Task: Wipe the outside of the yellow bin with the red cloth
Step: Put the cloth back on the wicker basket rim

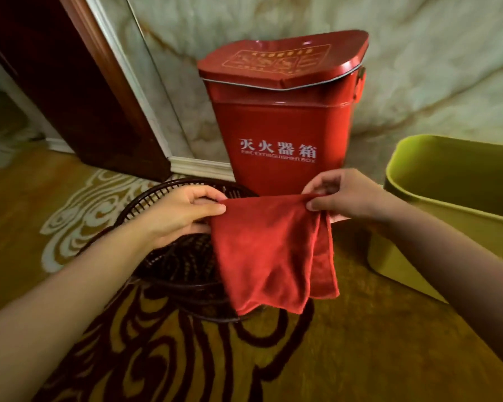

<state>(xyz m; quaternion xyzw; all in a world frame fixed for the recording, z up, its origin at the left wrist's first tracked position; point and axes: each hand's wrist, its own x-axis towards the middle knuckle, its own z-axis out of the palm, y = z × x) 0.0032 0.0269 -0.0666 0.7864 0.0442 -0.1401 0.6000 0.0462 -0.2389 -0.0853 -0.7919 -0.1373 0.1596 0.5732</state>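
The red cloth (269, 253) hangs folded in mid-air in front of me, stretched between both hands. My left hand (180, 216) pinches its upper left corner between thumb and fingers. My right hand (343, 198) pinches the upper right corner, where the doubled layers hang down. The yellow bin (453, 216) stands open-topped on the carpet at the right edge, just beyond my right forearm and apart from the cloth.
A dark wicker basket (169, 265) sits on the patterned carpet under my left hand and the cloth. A red fire extinguisher box (279, 123) with a lid stands behind, against the marble wall. A dark wooden door frame (79, 91) rises at the left.
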